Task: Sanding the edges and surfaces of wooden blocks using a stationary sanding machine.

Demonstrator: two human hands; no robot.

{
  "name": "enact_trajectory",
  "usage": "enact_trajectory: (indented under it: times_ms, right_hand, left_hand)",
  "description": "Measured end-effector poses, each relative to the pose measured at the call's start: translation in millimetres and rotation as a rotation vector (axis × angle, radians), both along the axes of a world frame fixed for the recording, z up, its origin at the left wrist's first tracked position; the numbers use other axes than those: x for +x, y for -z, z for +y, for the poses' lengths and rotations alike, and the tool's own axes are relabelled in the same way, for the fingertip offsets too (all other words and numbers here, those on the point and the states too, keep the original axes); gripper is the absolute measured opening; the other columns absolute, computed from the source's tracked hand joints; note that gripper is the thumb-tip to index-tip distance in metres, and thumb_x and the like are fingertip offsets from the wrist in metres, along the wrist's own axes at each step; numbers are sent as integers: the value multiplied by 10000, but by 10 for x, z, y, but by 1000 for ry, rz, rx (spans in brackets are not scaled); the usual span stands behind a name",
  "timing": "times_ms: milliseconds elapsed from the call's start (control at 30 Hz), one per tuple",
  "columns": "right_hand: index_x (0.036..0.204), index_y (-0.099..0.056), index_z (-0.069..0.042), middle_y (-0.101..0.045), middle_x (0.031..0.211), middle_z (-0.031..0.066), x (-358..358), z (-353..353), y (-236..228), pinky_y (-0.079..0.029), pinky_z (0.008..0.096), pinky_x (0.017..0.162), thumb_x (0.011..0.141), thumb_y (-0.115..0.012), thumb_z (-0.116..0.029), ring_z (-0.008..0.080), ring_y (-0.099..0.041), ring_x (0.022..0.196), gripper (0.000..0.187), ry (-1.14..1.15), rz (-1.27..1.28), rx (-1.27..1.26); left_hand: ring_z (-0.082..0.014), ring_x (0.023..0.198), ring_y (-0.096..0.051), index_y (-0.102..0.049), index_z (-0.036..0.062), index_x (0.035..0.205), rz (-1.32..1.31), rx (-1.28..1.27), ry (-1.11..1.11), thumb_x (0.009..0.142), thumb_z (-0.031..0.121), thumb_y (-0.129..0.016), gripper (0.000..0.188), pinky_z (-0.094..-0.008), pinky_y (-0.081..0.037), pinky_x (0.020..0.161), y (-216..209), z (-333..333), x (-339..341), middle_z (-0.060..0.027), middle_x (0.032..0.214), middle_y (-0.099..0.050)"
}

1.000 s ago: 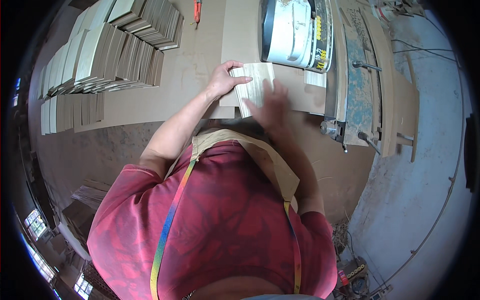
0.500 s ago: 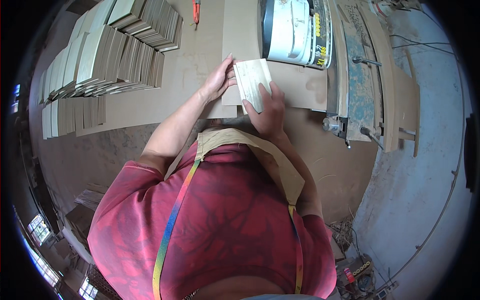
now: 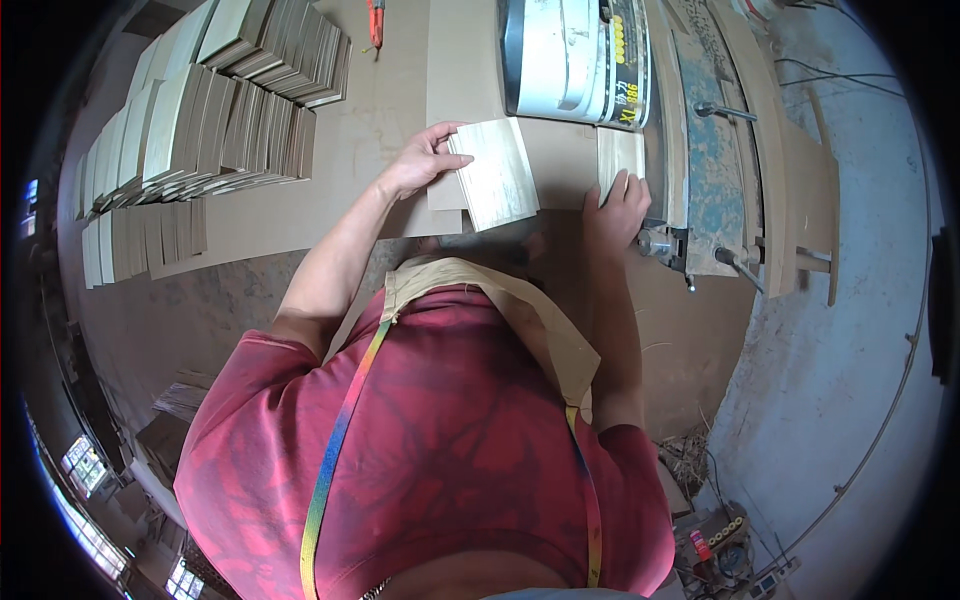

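My left hand grips a small stack of thin, pale wooden boards by its left edge, thumb on top. The stack is tilted over the bench's near edge. Off to the right, my right hand has its thumb and fingers closed on the near end of another pale wooden board. That board lies on the bench just in front of the white bucket, beside the machine bed.
Rows of stacked wooden boards fill the bench's left side. A red-handled tool lies at the back on brown sheeting. Along the right runs a worn blue-grey machine bed with metal handles, near the wall.
My right hand has left the stack and moved right, where a separate board now lies in front of the bucket. My left hand keeps the stack, now turned more face up.
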State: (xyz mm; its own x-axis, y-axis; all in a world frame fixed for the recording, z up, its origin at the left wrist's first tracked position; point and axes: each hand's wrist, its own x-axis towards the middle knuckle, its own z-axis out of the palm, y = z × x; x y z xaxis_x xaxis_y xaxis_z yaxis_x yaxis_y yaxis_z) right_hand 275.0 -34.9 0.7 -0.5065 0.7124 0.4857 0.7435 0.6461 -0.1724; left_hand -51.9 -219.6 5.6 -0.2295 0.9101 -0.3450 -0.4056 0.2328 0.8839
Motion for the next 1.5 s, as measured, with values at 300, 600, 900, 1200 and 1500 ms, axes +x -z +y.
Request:
enact_trajectory:
  times_ms: [300,600,900,1200,1500]
  right_hand:
    - [1437,-648,12,-640,1398,284,-664,-226,-225,-550,541,1043,901,-824,-293,465,-603,1269,641,-250,134,-369]
    - [1453,-612,27,-547,1483,316,17,-606,-302,-522,549,1050,842,-856,-325,494,-540,1260,746,-231,141,-299]
    - [1410,-634,64,-572,1486,302,13,154,218,-503,554,1120,927,-764,-176,511,-540,1350,555,-80,69,-70]
    - [1338,-664,55,-598,1406,285,-676,-365,-257,-536,536,1039,936,-800,-305,472,-579,1236,557,-359,153,-411]
    - [1314,-705,-5,-601,1402,267,-241,-758,-452,-551,527,987,863,-874,-288,448,-583,1200,559,-339,223,-441]
  left_hand:
    - [-153,994,-724,-742,21,1354,464,-169,-216,874,115,-933,525,-260,-591,927,5,278,435,-91,1174,-788]
    - [-168,1016,-736,-754,23,1346,302,-144,-147,858,121,-952,535,-290,-611,944,-129,247,357,-104,1224,-784]
    - [-148,961,-712,-704,13,1402,23,4,-62,883,17,-909,558,-255,-595,882,-41,113,180,-92,1181,-757]
    - [-123,859,-685,-743,19,1235,249,-167,-246,892,62,-924,390,-242,-576,816,-31,299,459,-49,1033,-738]
    - [-107,800,-654,-764,16,1173,220,-94,-282,914,123,-928,325,-225,-560,772,50,333,518,-33,951,-726]
